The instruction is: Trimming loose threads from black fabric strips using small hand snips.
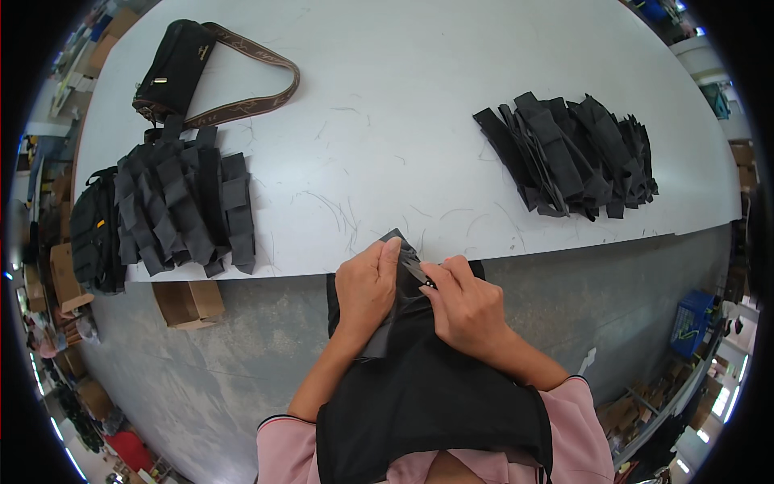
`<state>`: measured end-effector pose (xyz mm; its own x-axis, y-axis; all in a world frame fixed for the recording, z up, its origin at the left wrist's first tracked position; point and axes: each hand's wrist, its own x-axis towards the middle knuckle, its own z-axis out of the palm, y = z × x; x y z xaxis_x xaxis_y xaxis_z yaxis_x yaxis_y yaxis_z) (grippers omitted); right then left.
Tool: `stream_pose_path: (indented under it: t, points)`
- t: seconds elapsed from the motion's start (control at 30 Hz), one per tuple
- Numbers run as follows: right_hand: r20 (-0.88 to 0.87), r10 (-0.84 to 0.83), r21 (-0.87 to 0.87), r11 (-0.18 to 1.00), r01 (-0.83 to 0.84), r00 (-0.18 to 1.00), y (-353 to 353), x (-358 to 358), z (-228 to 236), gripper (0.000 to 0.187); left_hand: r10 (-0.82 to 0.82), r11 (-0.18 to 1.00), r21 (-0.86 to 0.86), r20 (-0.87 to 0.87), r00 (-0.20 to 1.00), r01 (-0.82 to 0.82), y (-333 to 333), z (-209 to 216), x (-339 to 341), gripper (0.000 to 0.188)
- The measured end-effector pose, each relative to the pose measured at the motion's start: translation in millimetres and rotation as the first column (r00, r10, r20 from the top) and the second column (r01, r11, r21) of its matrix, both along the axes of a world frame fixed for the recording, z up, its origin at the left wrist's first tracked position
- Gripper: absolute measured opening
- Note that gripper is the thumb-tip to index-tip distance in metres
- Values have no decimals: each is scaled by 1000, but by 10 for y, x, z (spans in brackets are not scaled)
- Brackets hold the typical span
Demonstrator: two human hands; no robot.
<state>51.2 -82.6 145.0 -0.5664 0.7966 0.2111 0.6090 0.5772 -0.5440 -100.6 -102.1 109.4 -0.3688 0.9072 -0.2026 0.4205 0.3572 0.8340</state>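
My left hand [364, 289] is closed on a dark grey fabric piece [394, 237], thumb on top near its upper end. The piece hangs down past the wrist, over my black apron [427, 379]. In my right hand [468, 310] are small thread snips [417, 273], their metal blades pointing up and left against the fabric, just right of my left thumb. Both hands are close together at the table's front edge. My right fingers hide most of the snips' handle.
The white table [379, 145] carries loose thread scraps. A pile of dark grey fabric pieces [185, 202] lies left, another fabric pile [572, 157] right. Behind the left pile is a black bag [173, 68] with a brown strap; beside it, a black backpack [98, 234]. Below stands an open cardboard box [189, 305].
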Motion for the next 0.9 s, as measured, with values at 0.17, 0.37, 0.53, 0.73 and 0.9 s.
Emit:
stream_pose_path:
  t: [0.17,0.37,0.53,0.73,0.9]
  points:
    - [15,-10,-23,1000,11,1000,-1,29,19,32,-25,1000,2,-28,999,25,0,4,-4,43]
    - [-39,-69,-26,997,68,997,9,65,-11,30,-13,1000,7,35,999,13,-16,-7,-29,42]
    - [-159,-33,-78,997,20,987,67,26,-81,29,-42,998,-39,204,978,51,-49,-91,-135,42]
    - [-214,71,-174,979,-109,974,208,110,20,25,77,950,-277,659,748,146,-38,6,-278,46]
    - [-23,266,-104,958,-266,964,379,102,230,24,89,918,-344,662,744,197,-42,20,-313,46]
